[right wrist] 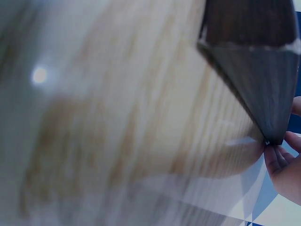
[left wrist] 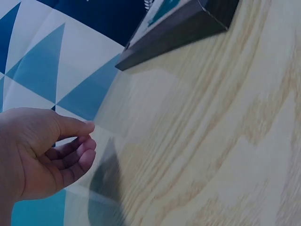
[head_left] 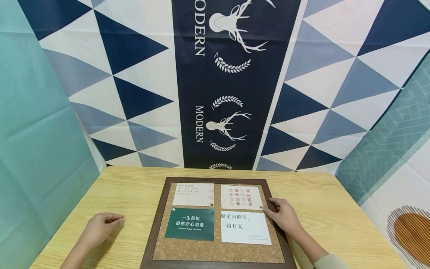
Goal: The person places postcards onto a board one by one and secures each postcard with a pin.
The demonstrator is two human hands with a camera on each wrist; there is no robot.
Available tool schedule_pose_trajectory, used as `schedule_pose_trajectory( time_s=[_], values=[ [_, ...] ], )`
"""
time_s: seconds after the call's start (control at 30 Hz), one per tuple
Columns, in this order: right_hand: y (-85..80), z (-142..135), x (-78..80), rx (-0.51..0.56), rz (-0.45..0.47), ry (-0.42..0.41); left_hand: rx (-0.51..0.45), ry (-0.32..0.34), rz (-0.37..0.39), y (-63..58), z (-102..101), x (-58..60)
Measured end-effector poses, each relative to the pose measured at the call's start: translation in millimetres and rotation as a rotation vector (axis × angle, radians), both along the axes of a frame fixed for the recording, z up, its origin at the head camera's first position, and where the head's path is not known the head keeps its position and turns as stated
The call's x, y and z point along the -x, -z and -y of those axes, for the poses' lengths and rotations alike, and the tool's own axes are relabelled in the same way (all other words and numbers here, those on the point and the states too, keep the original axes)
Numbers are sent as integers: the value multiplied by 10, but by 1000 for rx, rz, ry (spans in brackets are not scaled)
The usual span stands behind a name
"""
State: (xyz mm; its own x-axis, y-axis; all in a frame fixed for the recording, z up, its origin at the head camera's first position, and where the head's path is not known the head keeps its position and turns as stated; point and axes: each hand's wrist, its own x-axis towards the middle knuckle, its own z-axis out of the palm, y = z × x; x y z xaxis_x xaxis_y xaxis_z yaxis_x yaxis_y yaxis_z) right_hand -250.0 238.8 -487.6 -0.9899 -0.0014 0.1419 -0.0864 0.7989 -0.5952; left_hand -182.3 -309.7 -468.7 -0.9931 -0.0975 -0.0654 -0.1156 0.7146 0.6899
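A cork board [head_left: 188,252] in a dark brown wooden frame lies on the table. Several printed cards are on it: two pale ones with red lettering along the top, a green card [head_left: 190,224] and a white card [head_left: 246,228] below. My right hand [head_left: 285,216] grips the right side of the frame, thumb over the inner edge near the cards and fingers at the outer side. In the right wrist view, its fingertips touch the frame's far end. Left of the board, my left hand [head_left: 100,228] hovers over the table, fingers loosely curled, holding nothing.
The light wood table [head_left: 127,194] extends around the board. Behind it hangs a curtain [head_left: 221,86] with triangles and deer heads. Teal cloth [head_left: 40,123] hangs on the left, and more patterned fabric [head_left: 396,149] on the right. Small round silver pins [head_left: 261,207] sit at card edges.
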Motion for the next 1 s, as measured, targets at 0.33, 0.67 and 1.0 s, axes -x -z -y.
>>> schedule_pose_trajectory(
  time_s=[0.33,0.67,1.0],
  values=[
    [-2,-4,-13,1,2,6,-138,-8,-4,-147,-203,-11],
    [-9,1,-12,11,6,0,-242,97,-12,-268,-449,-2],
    [-9,-4,-5,-2,8,1,-244,163,-78,-316,-734,88]
  ],
)
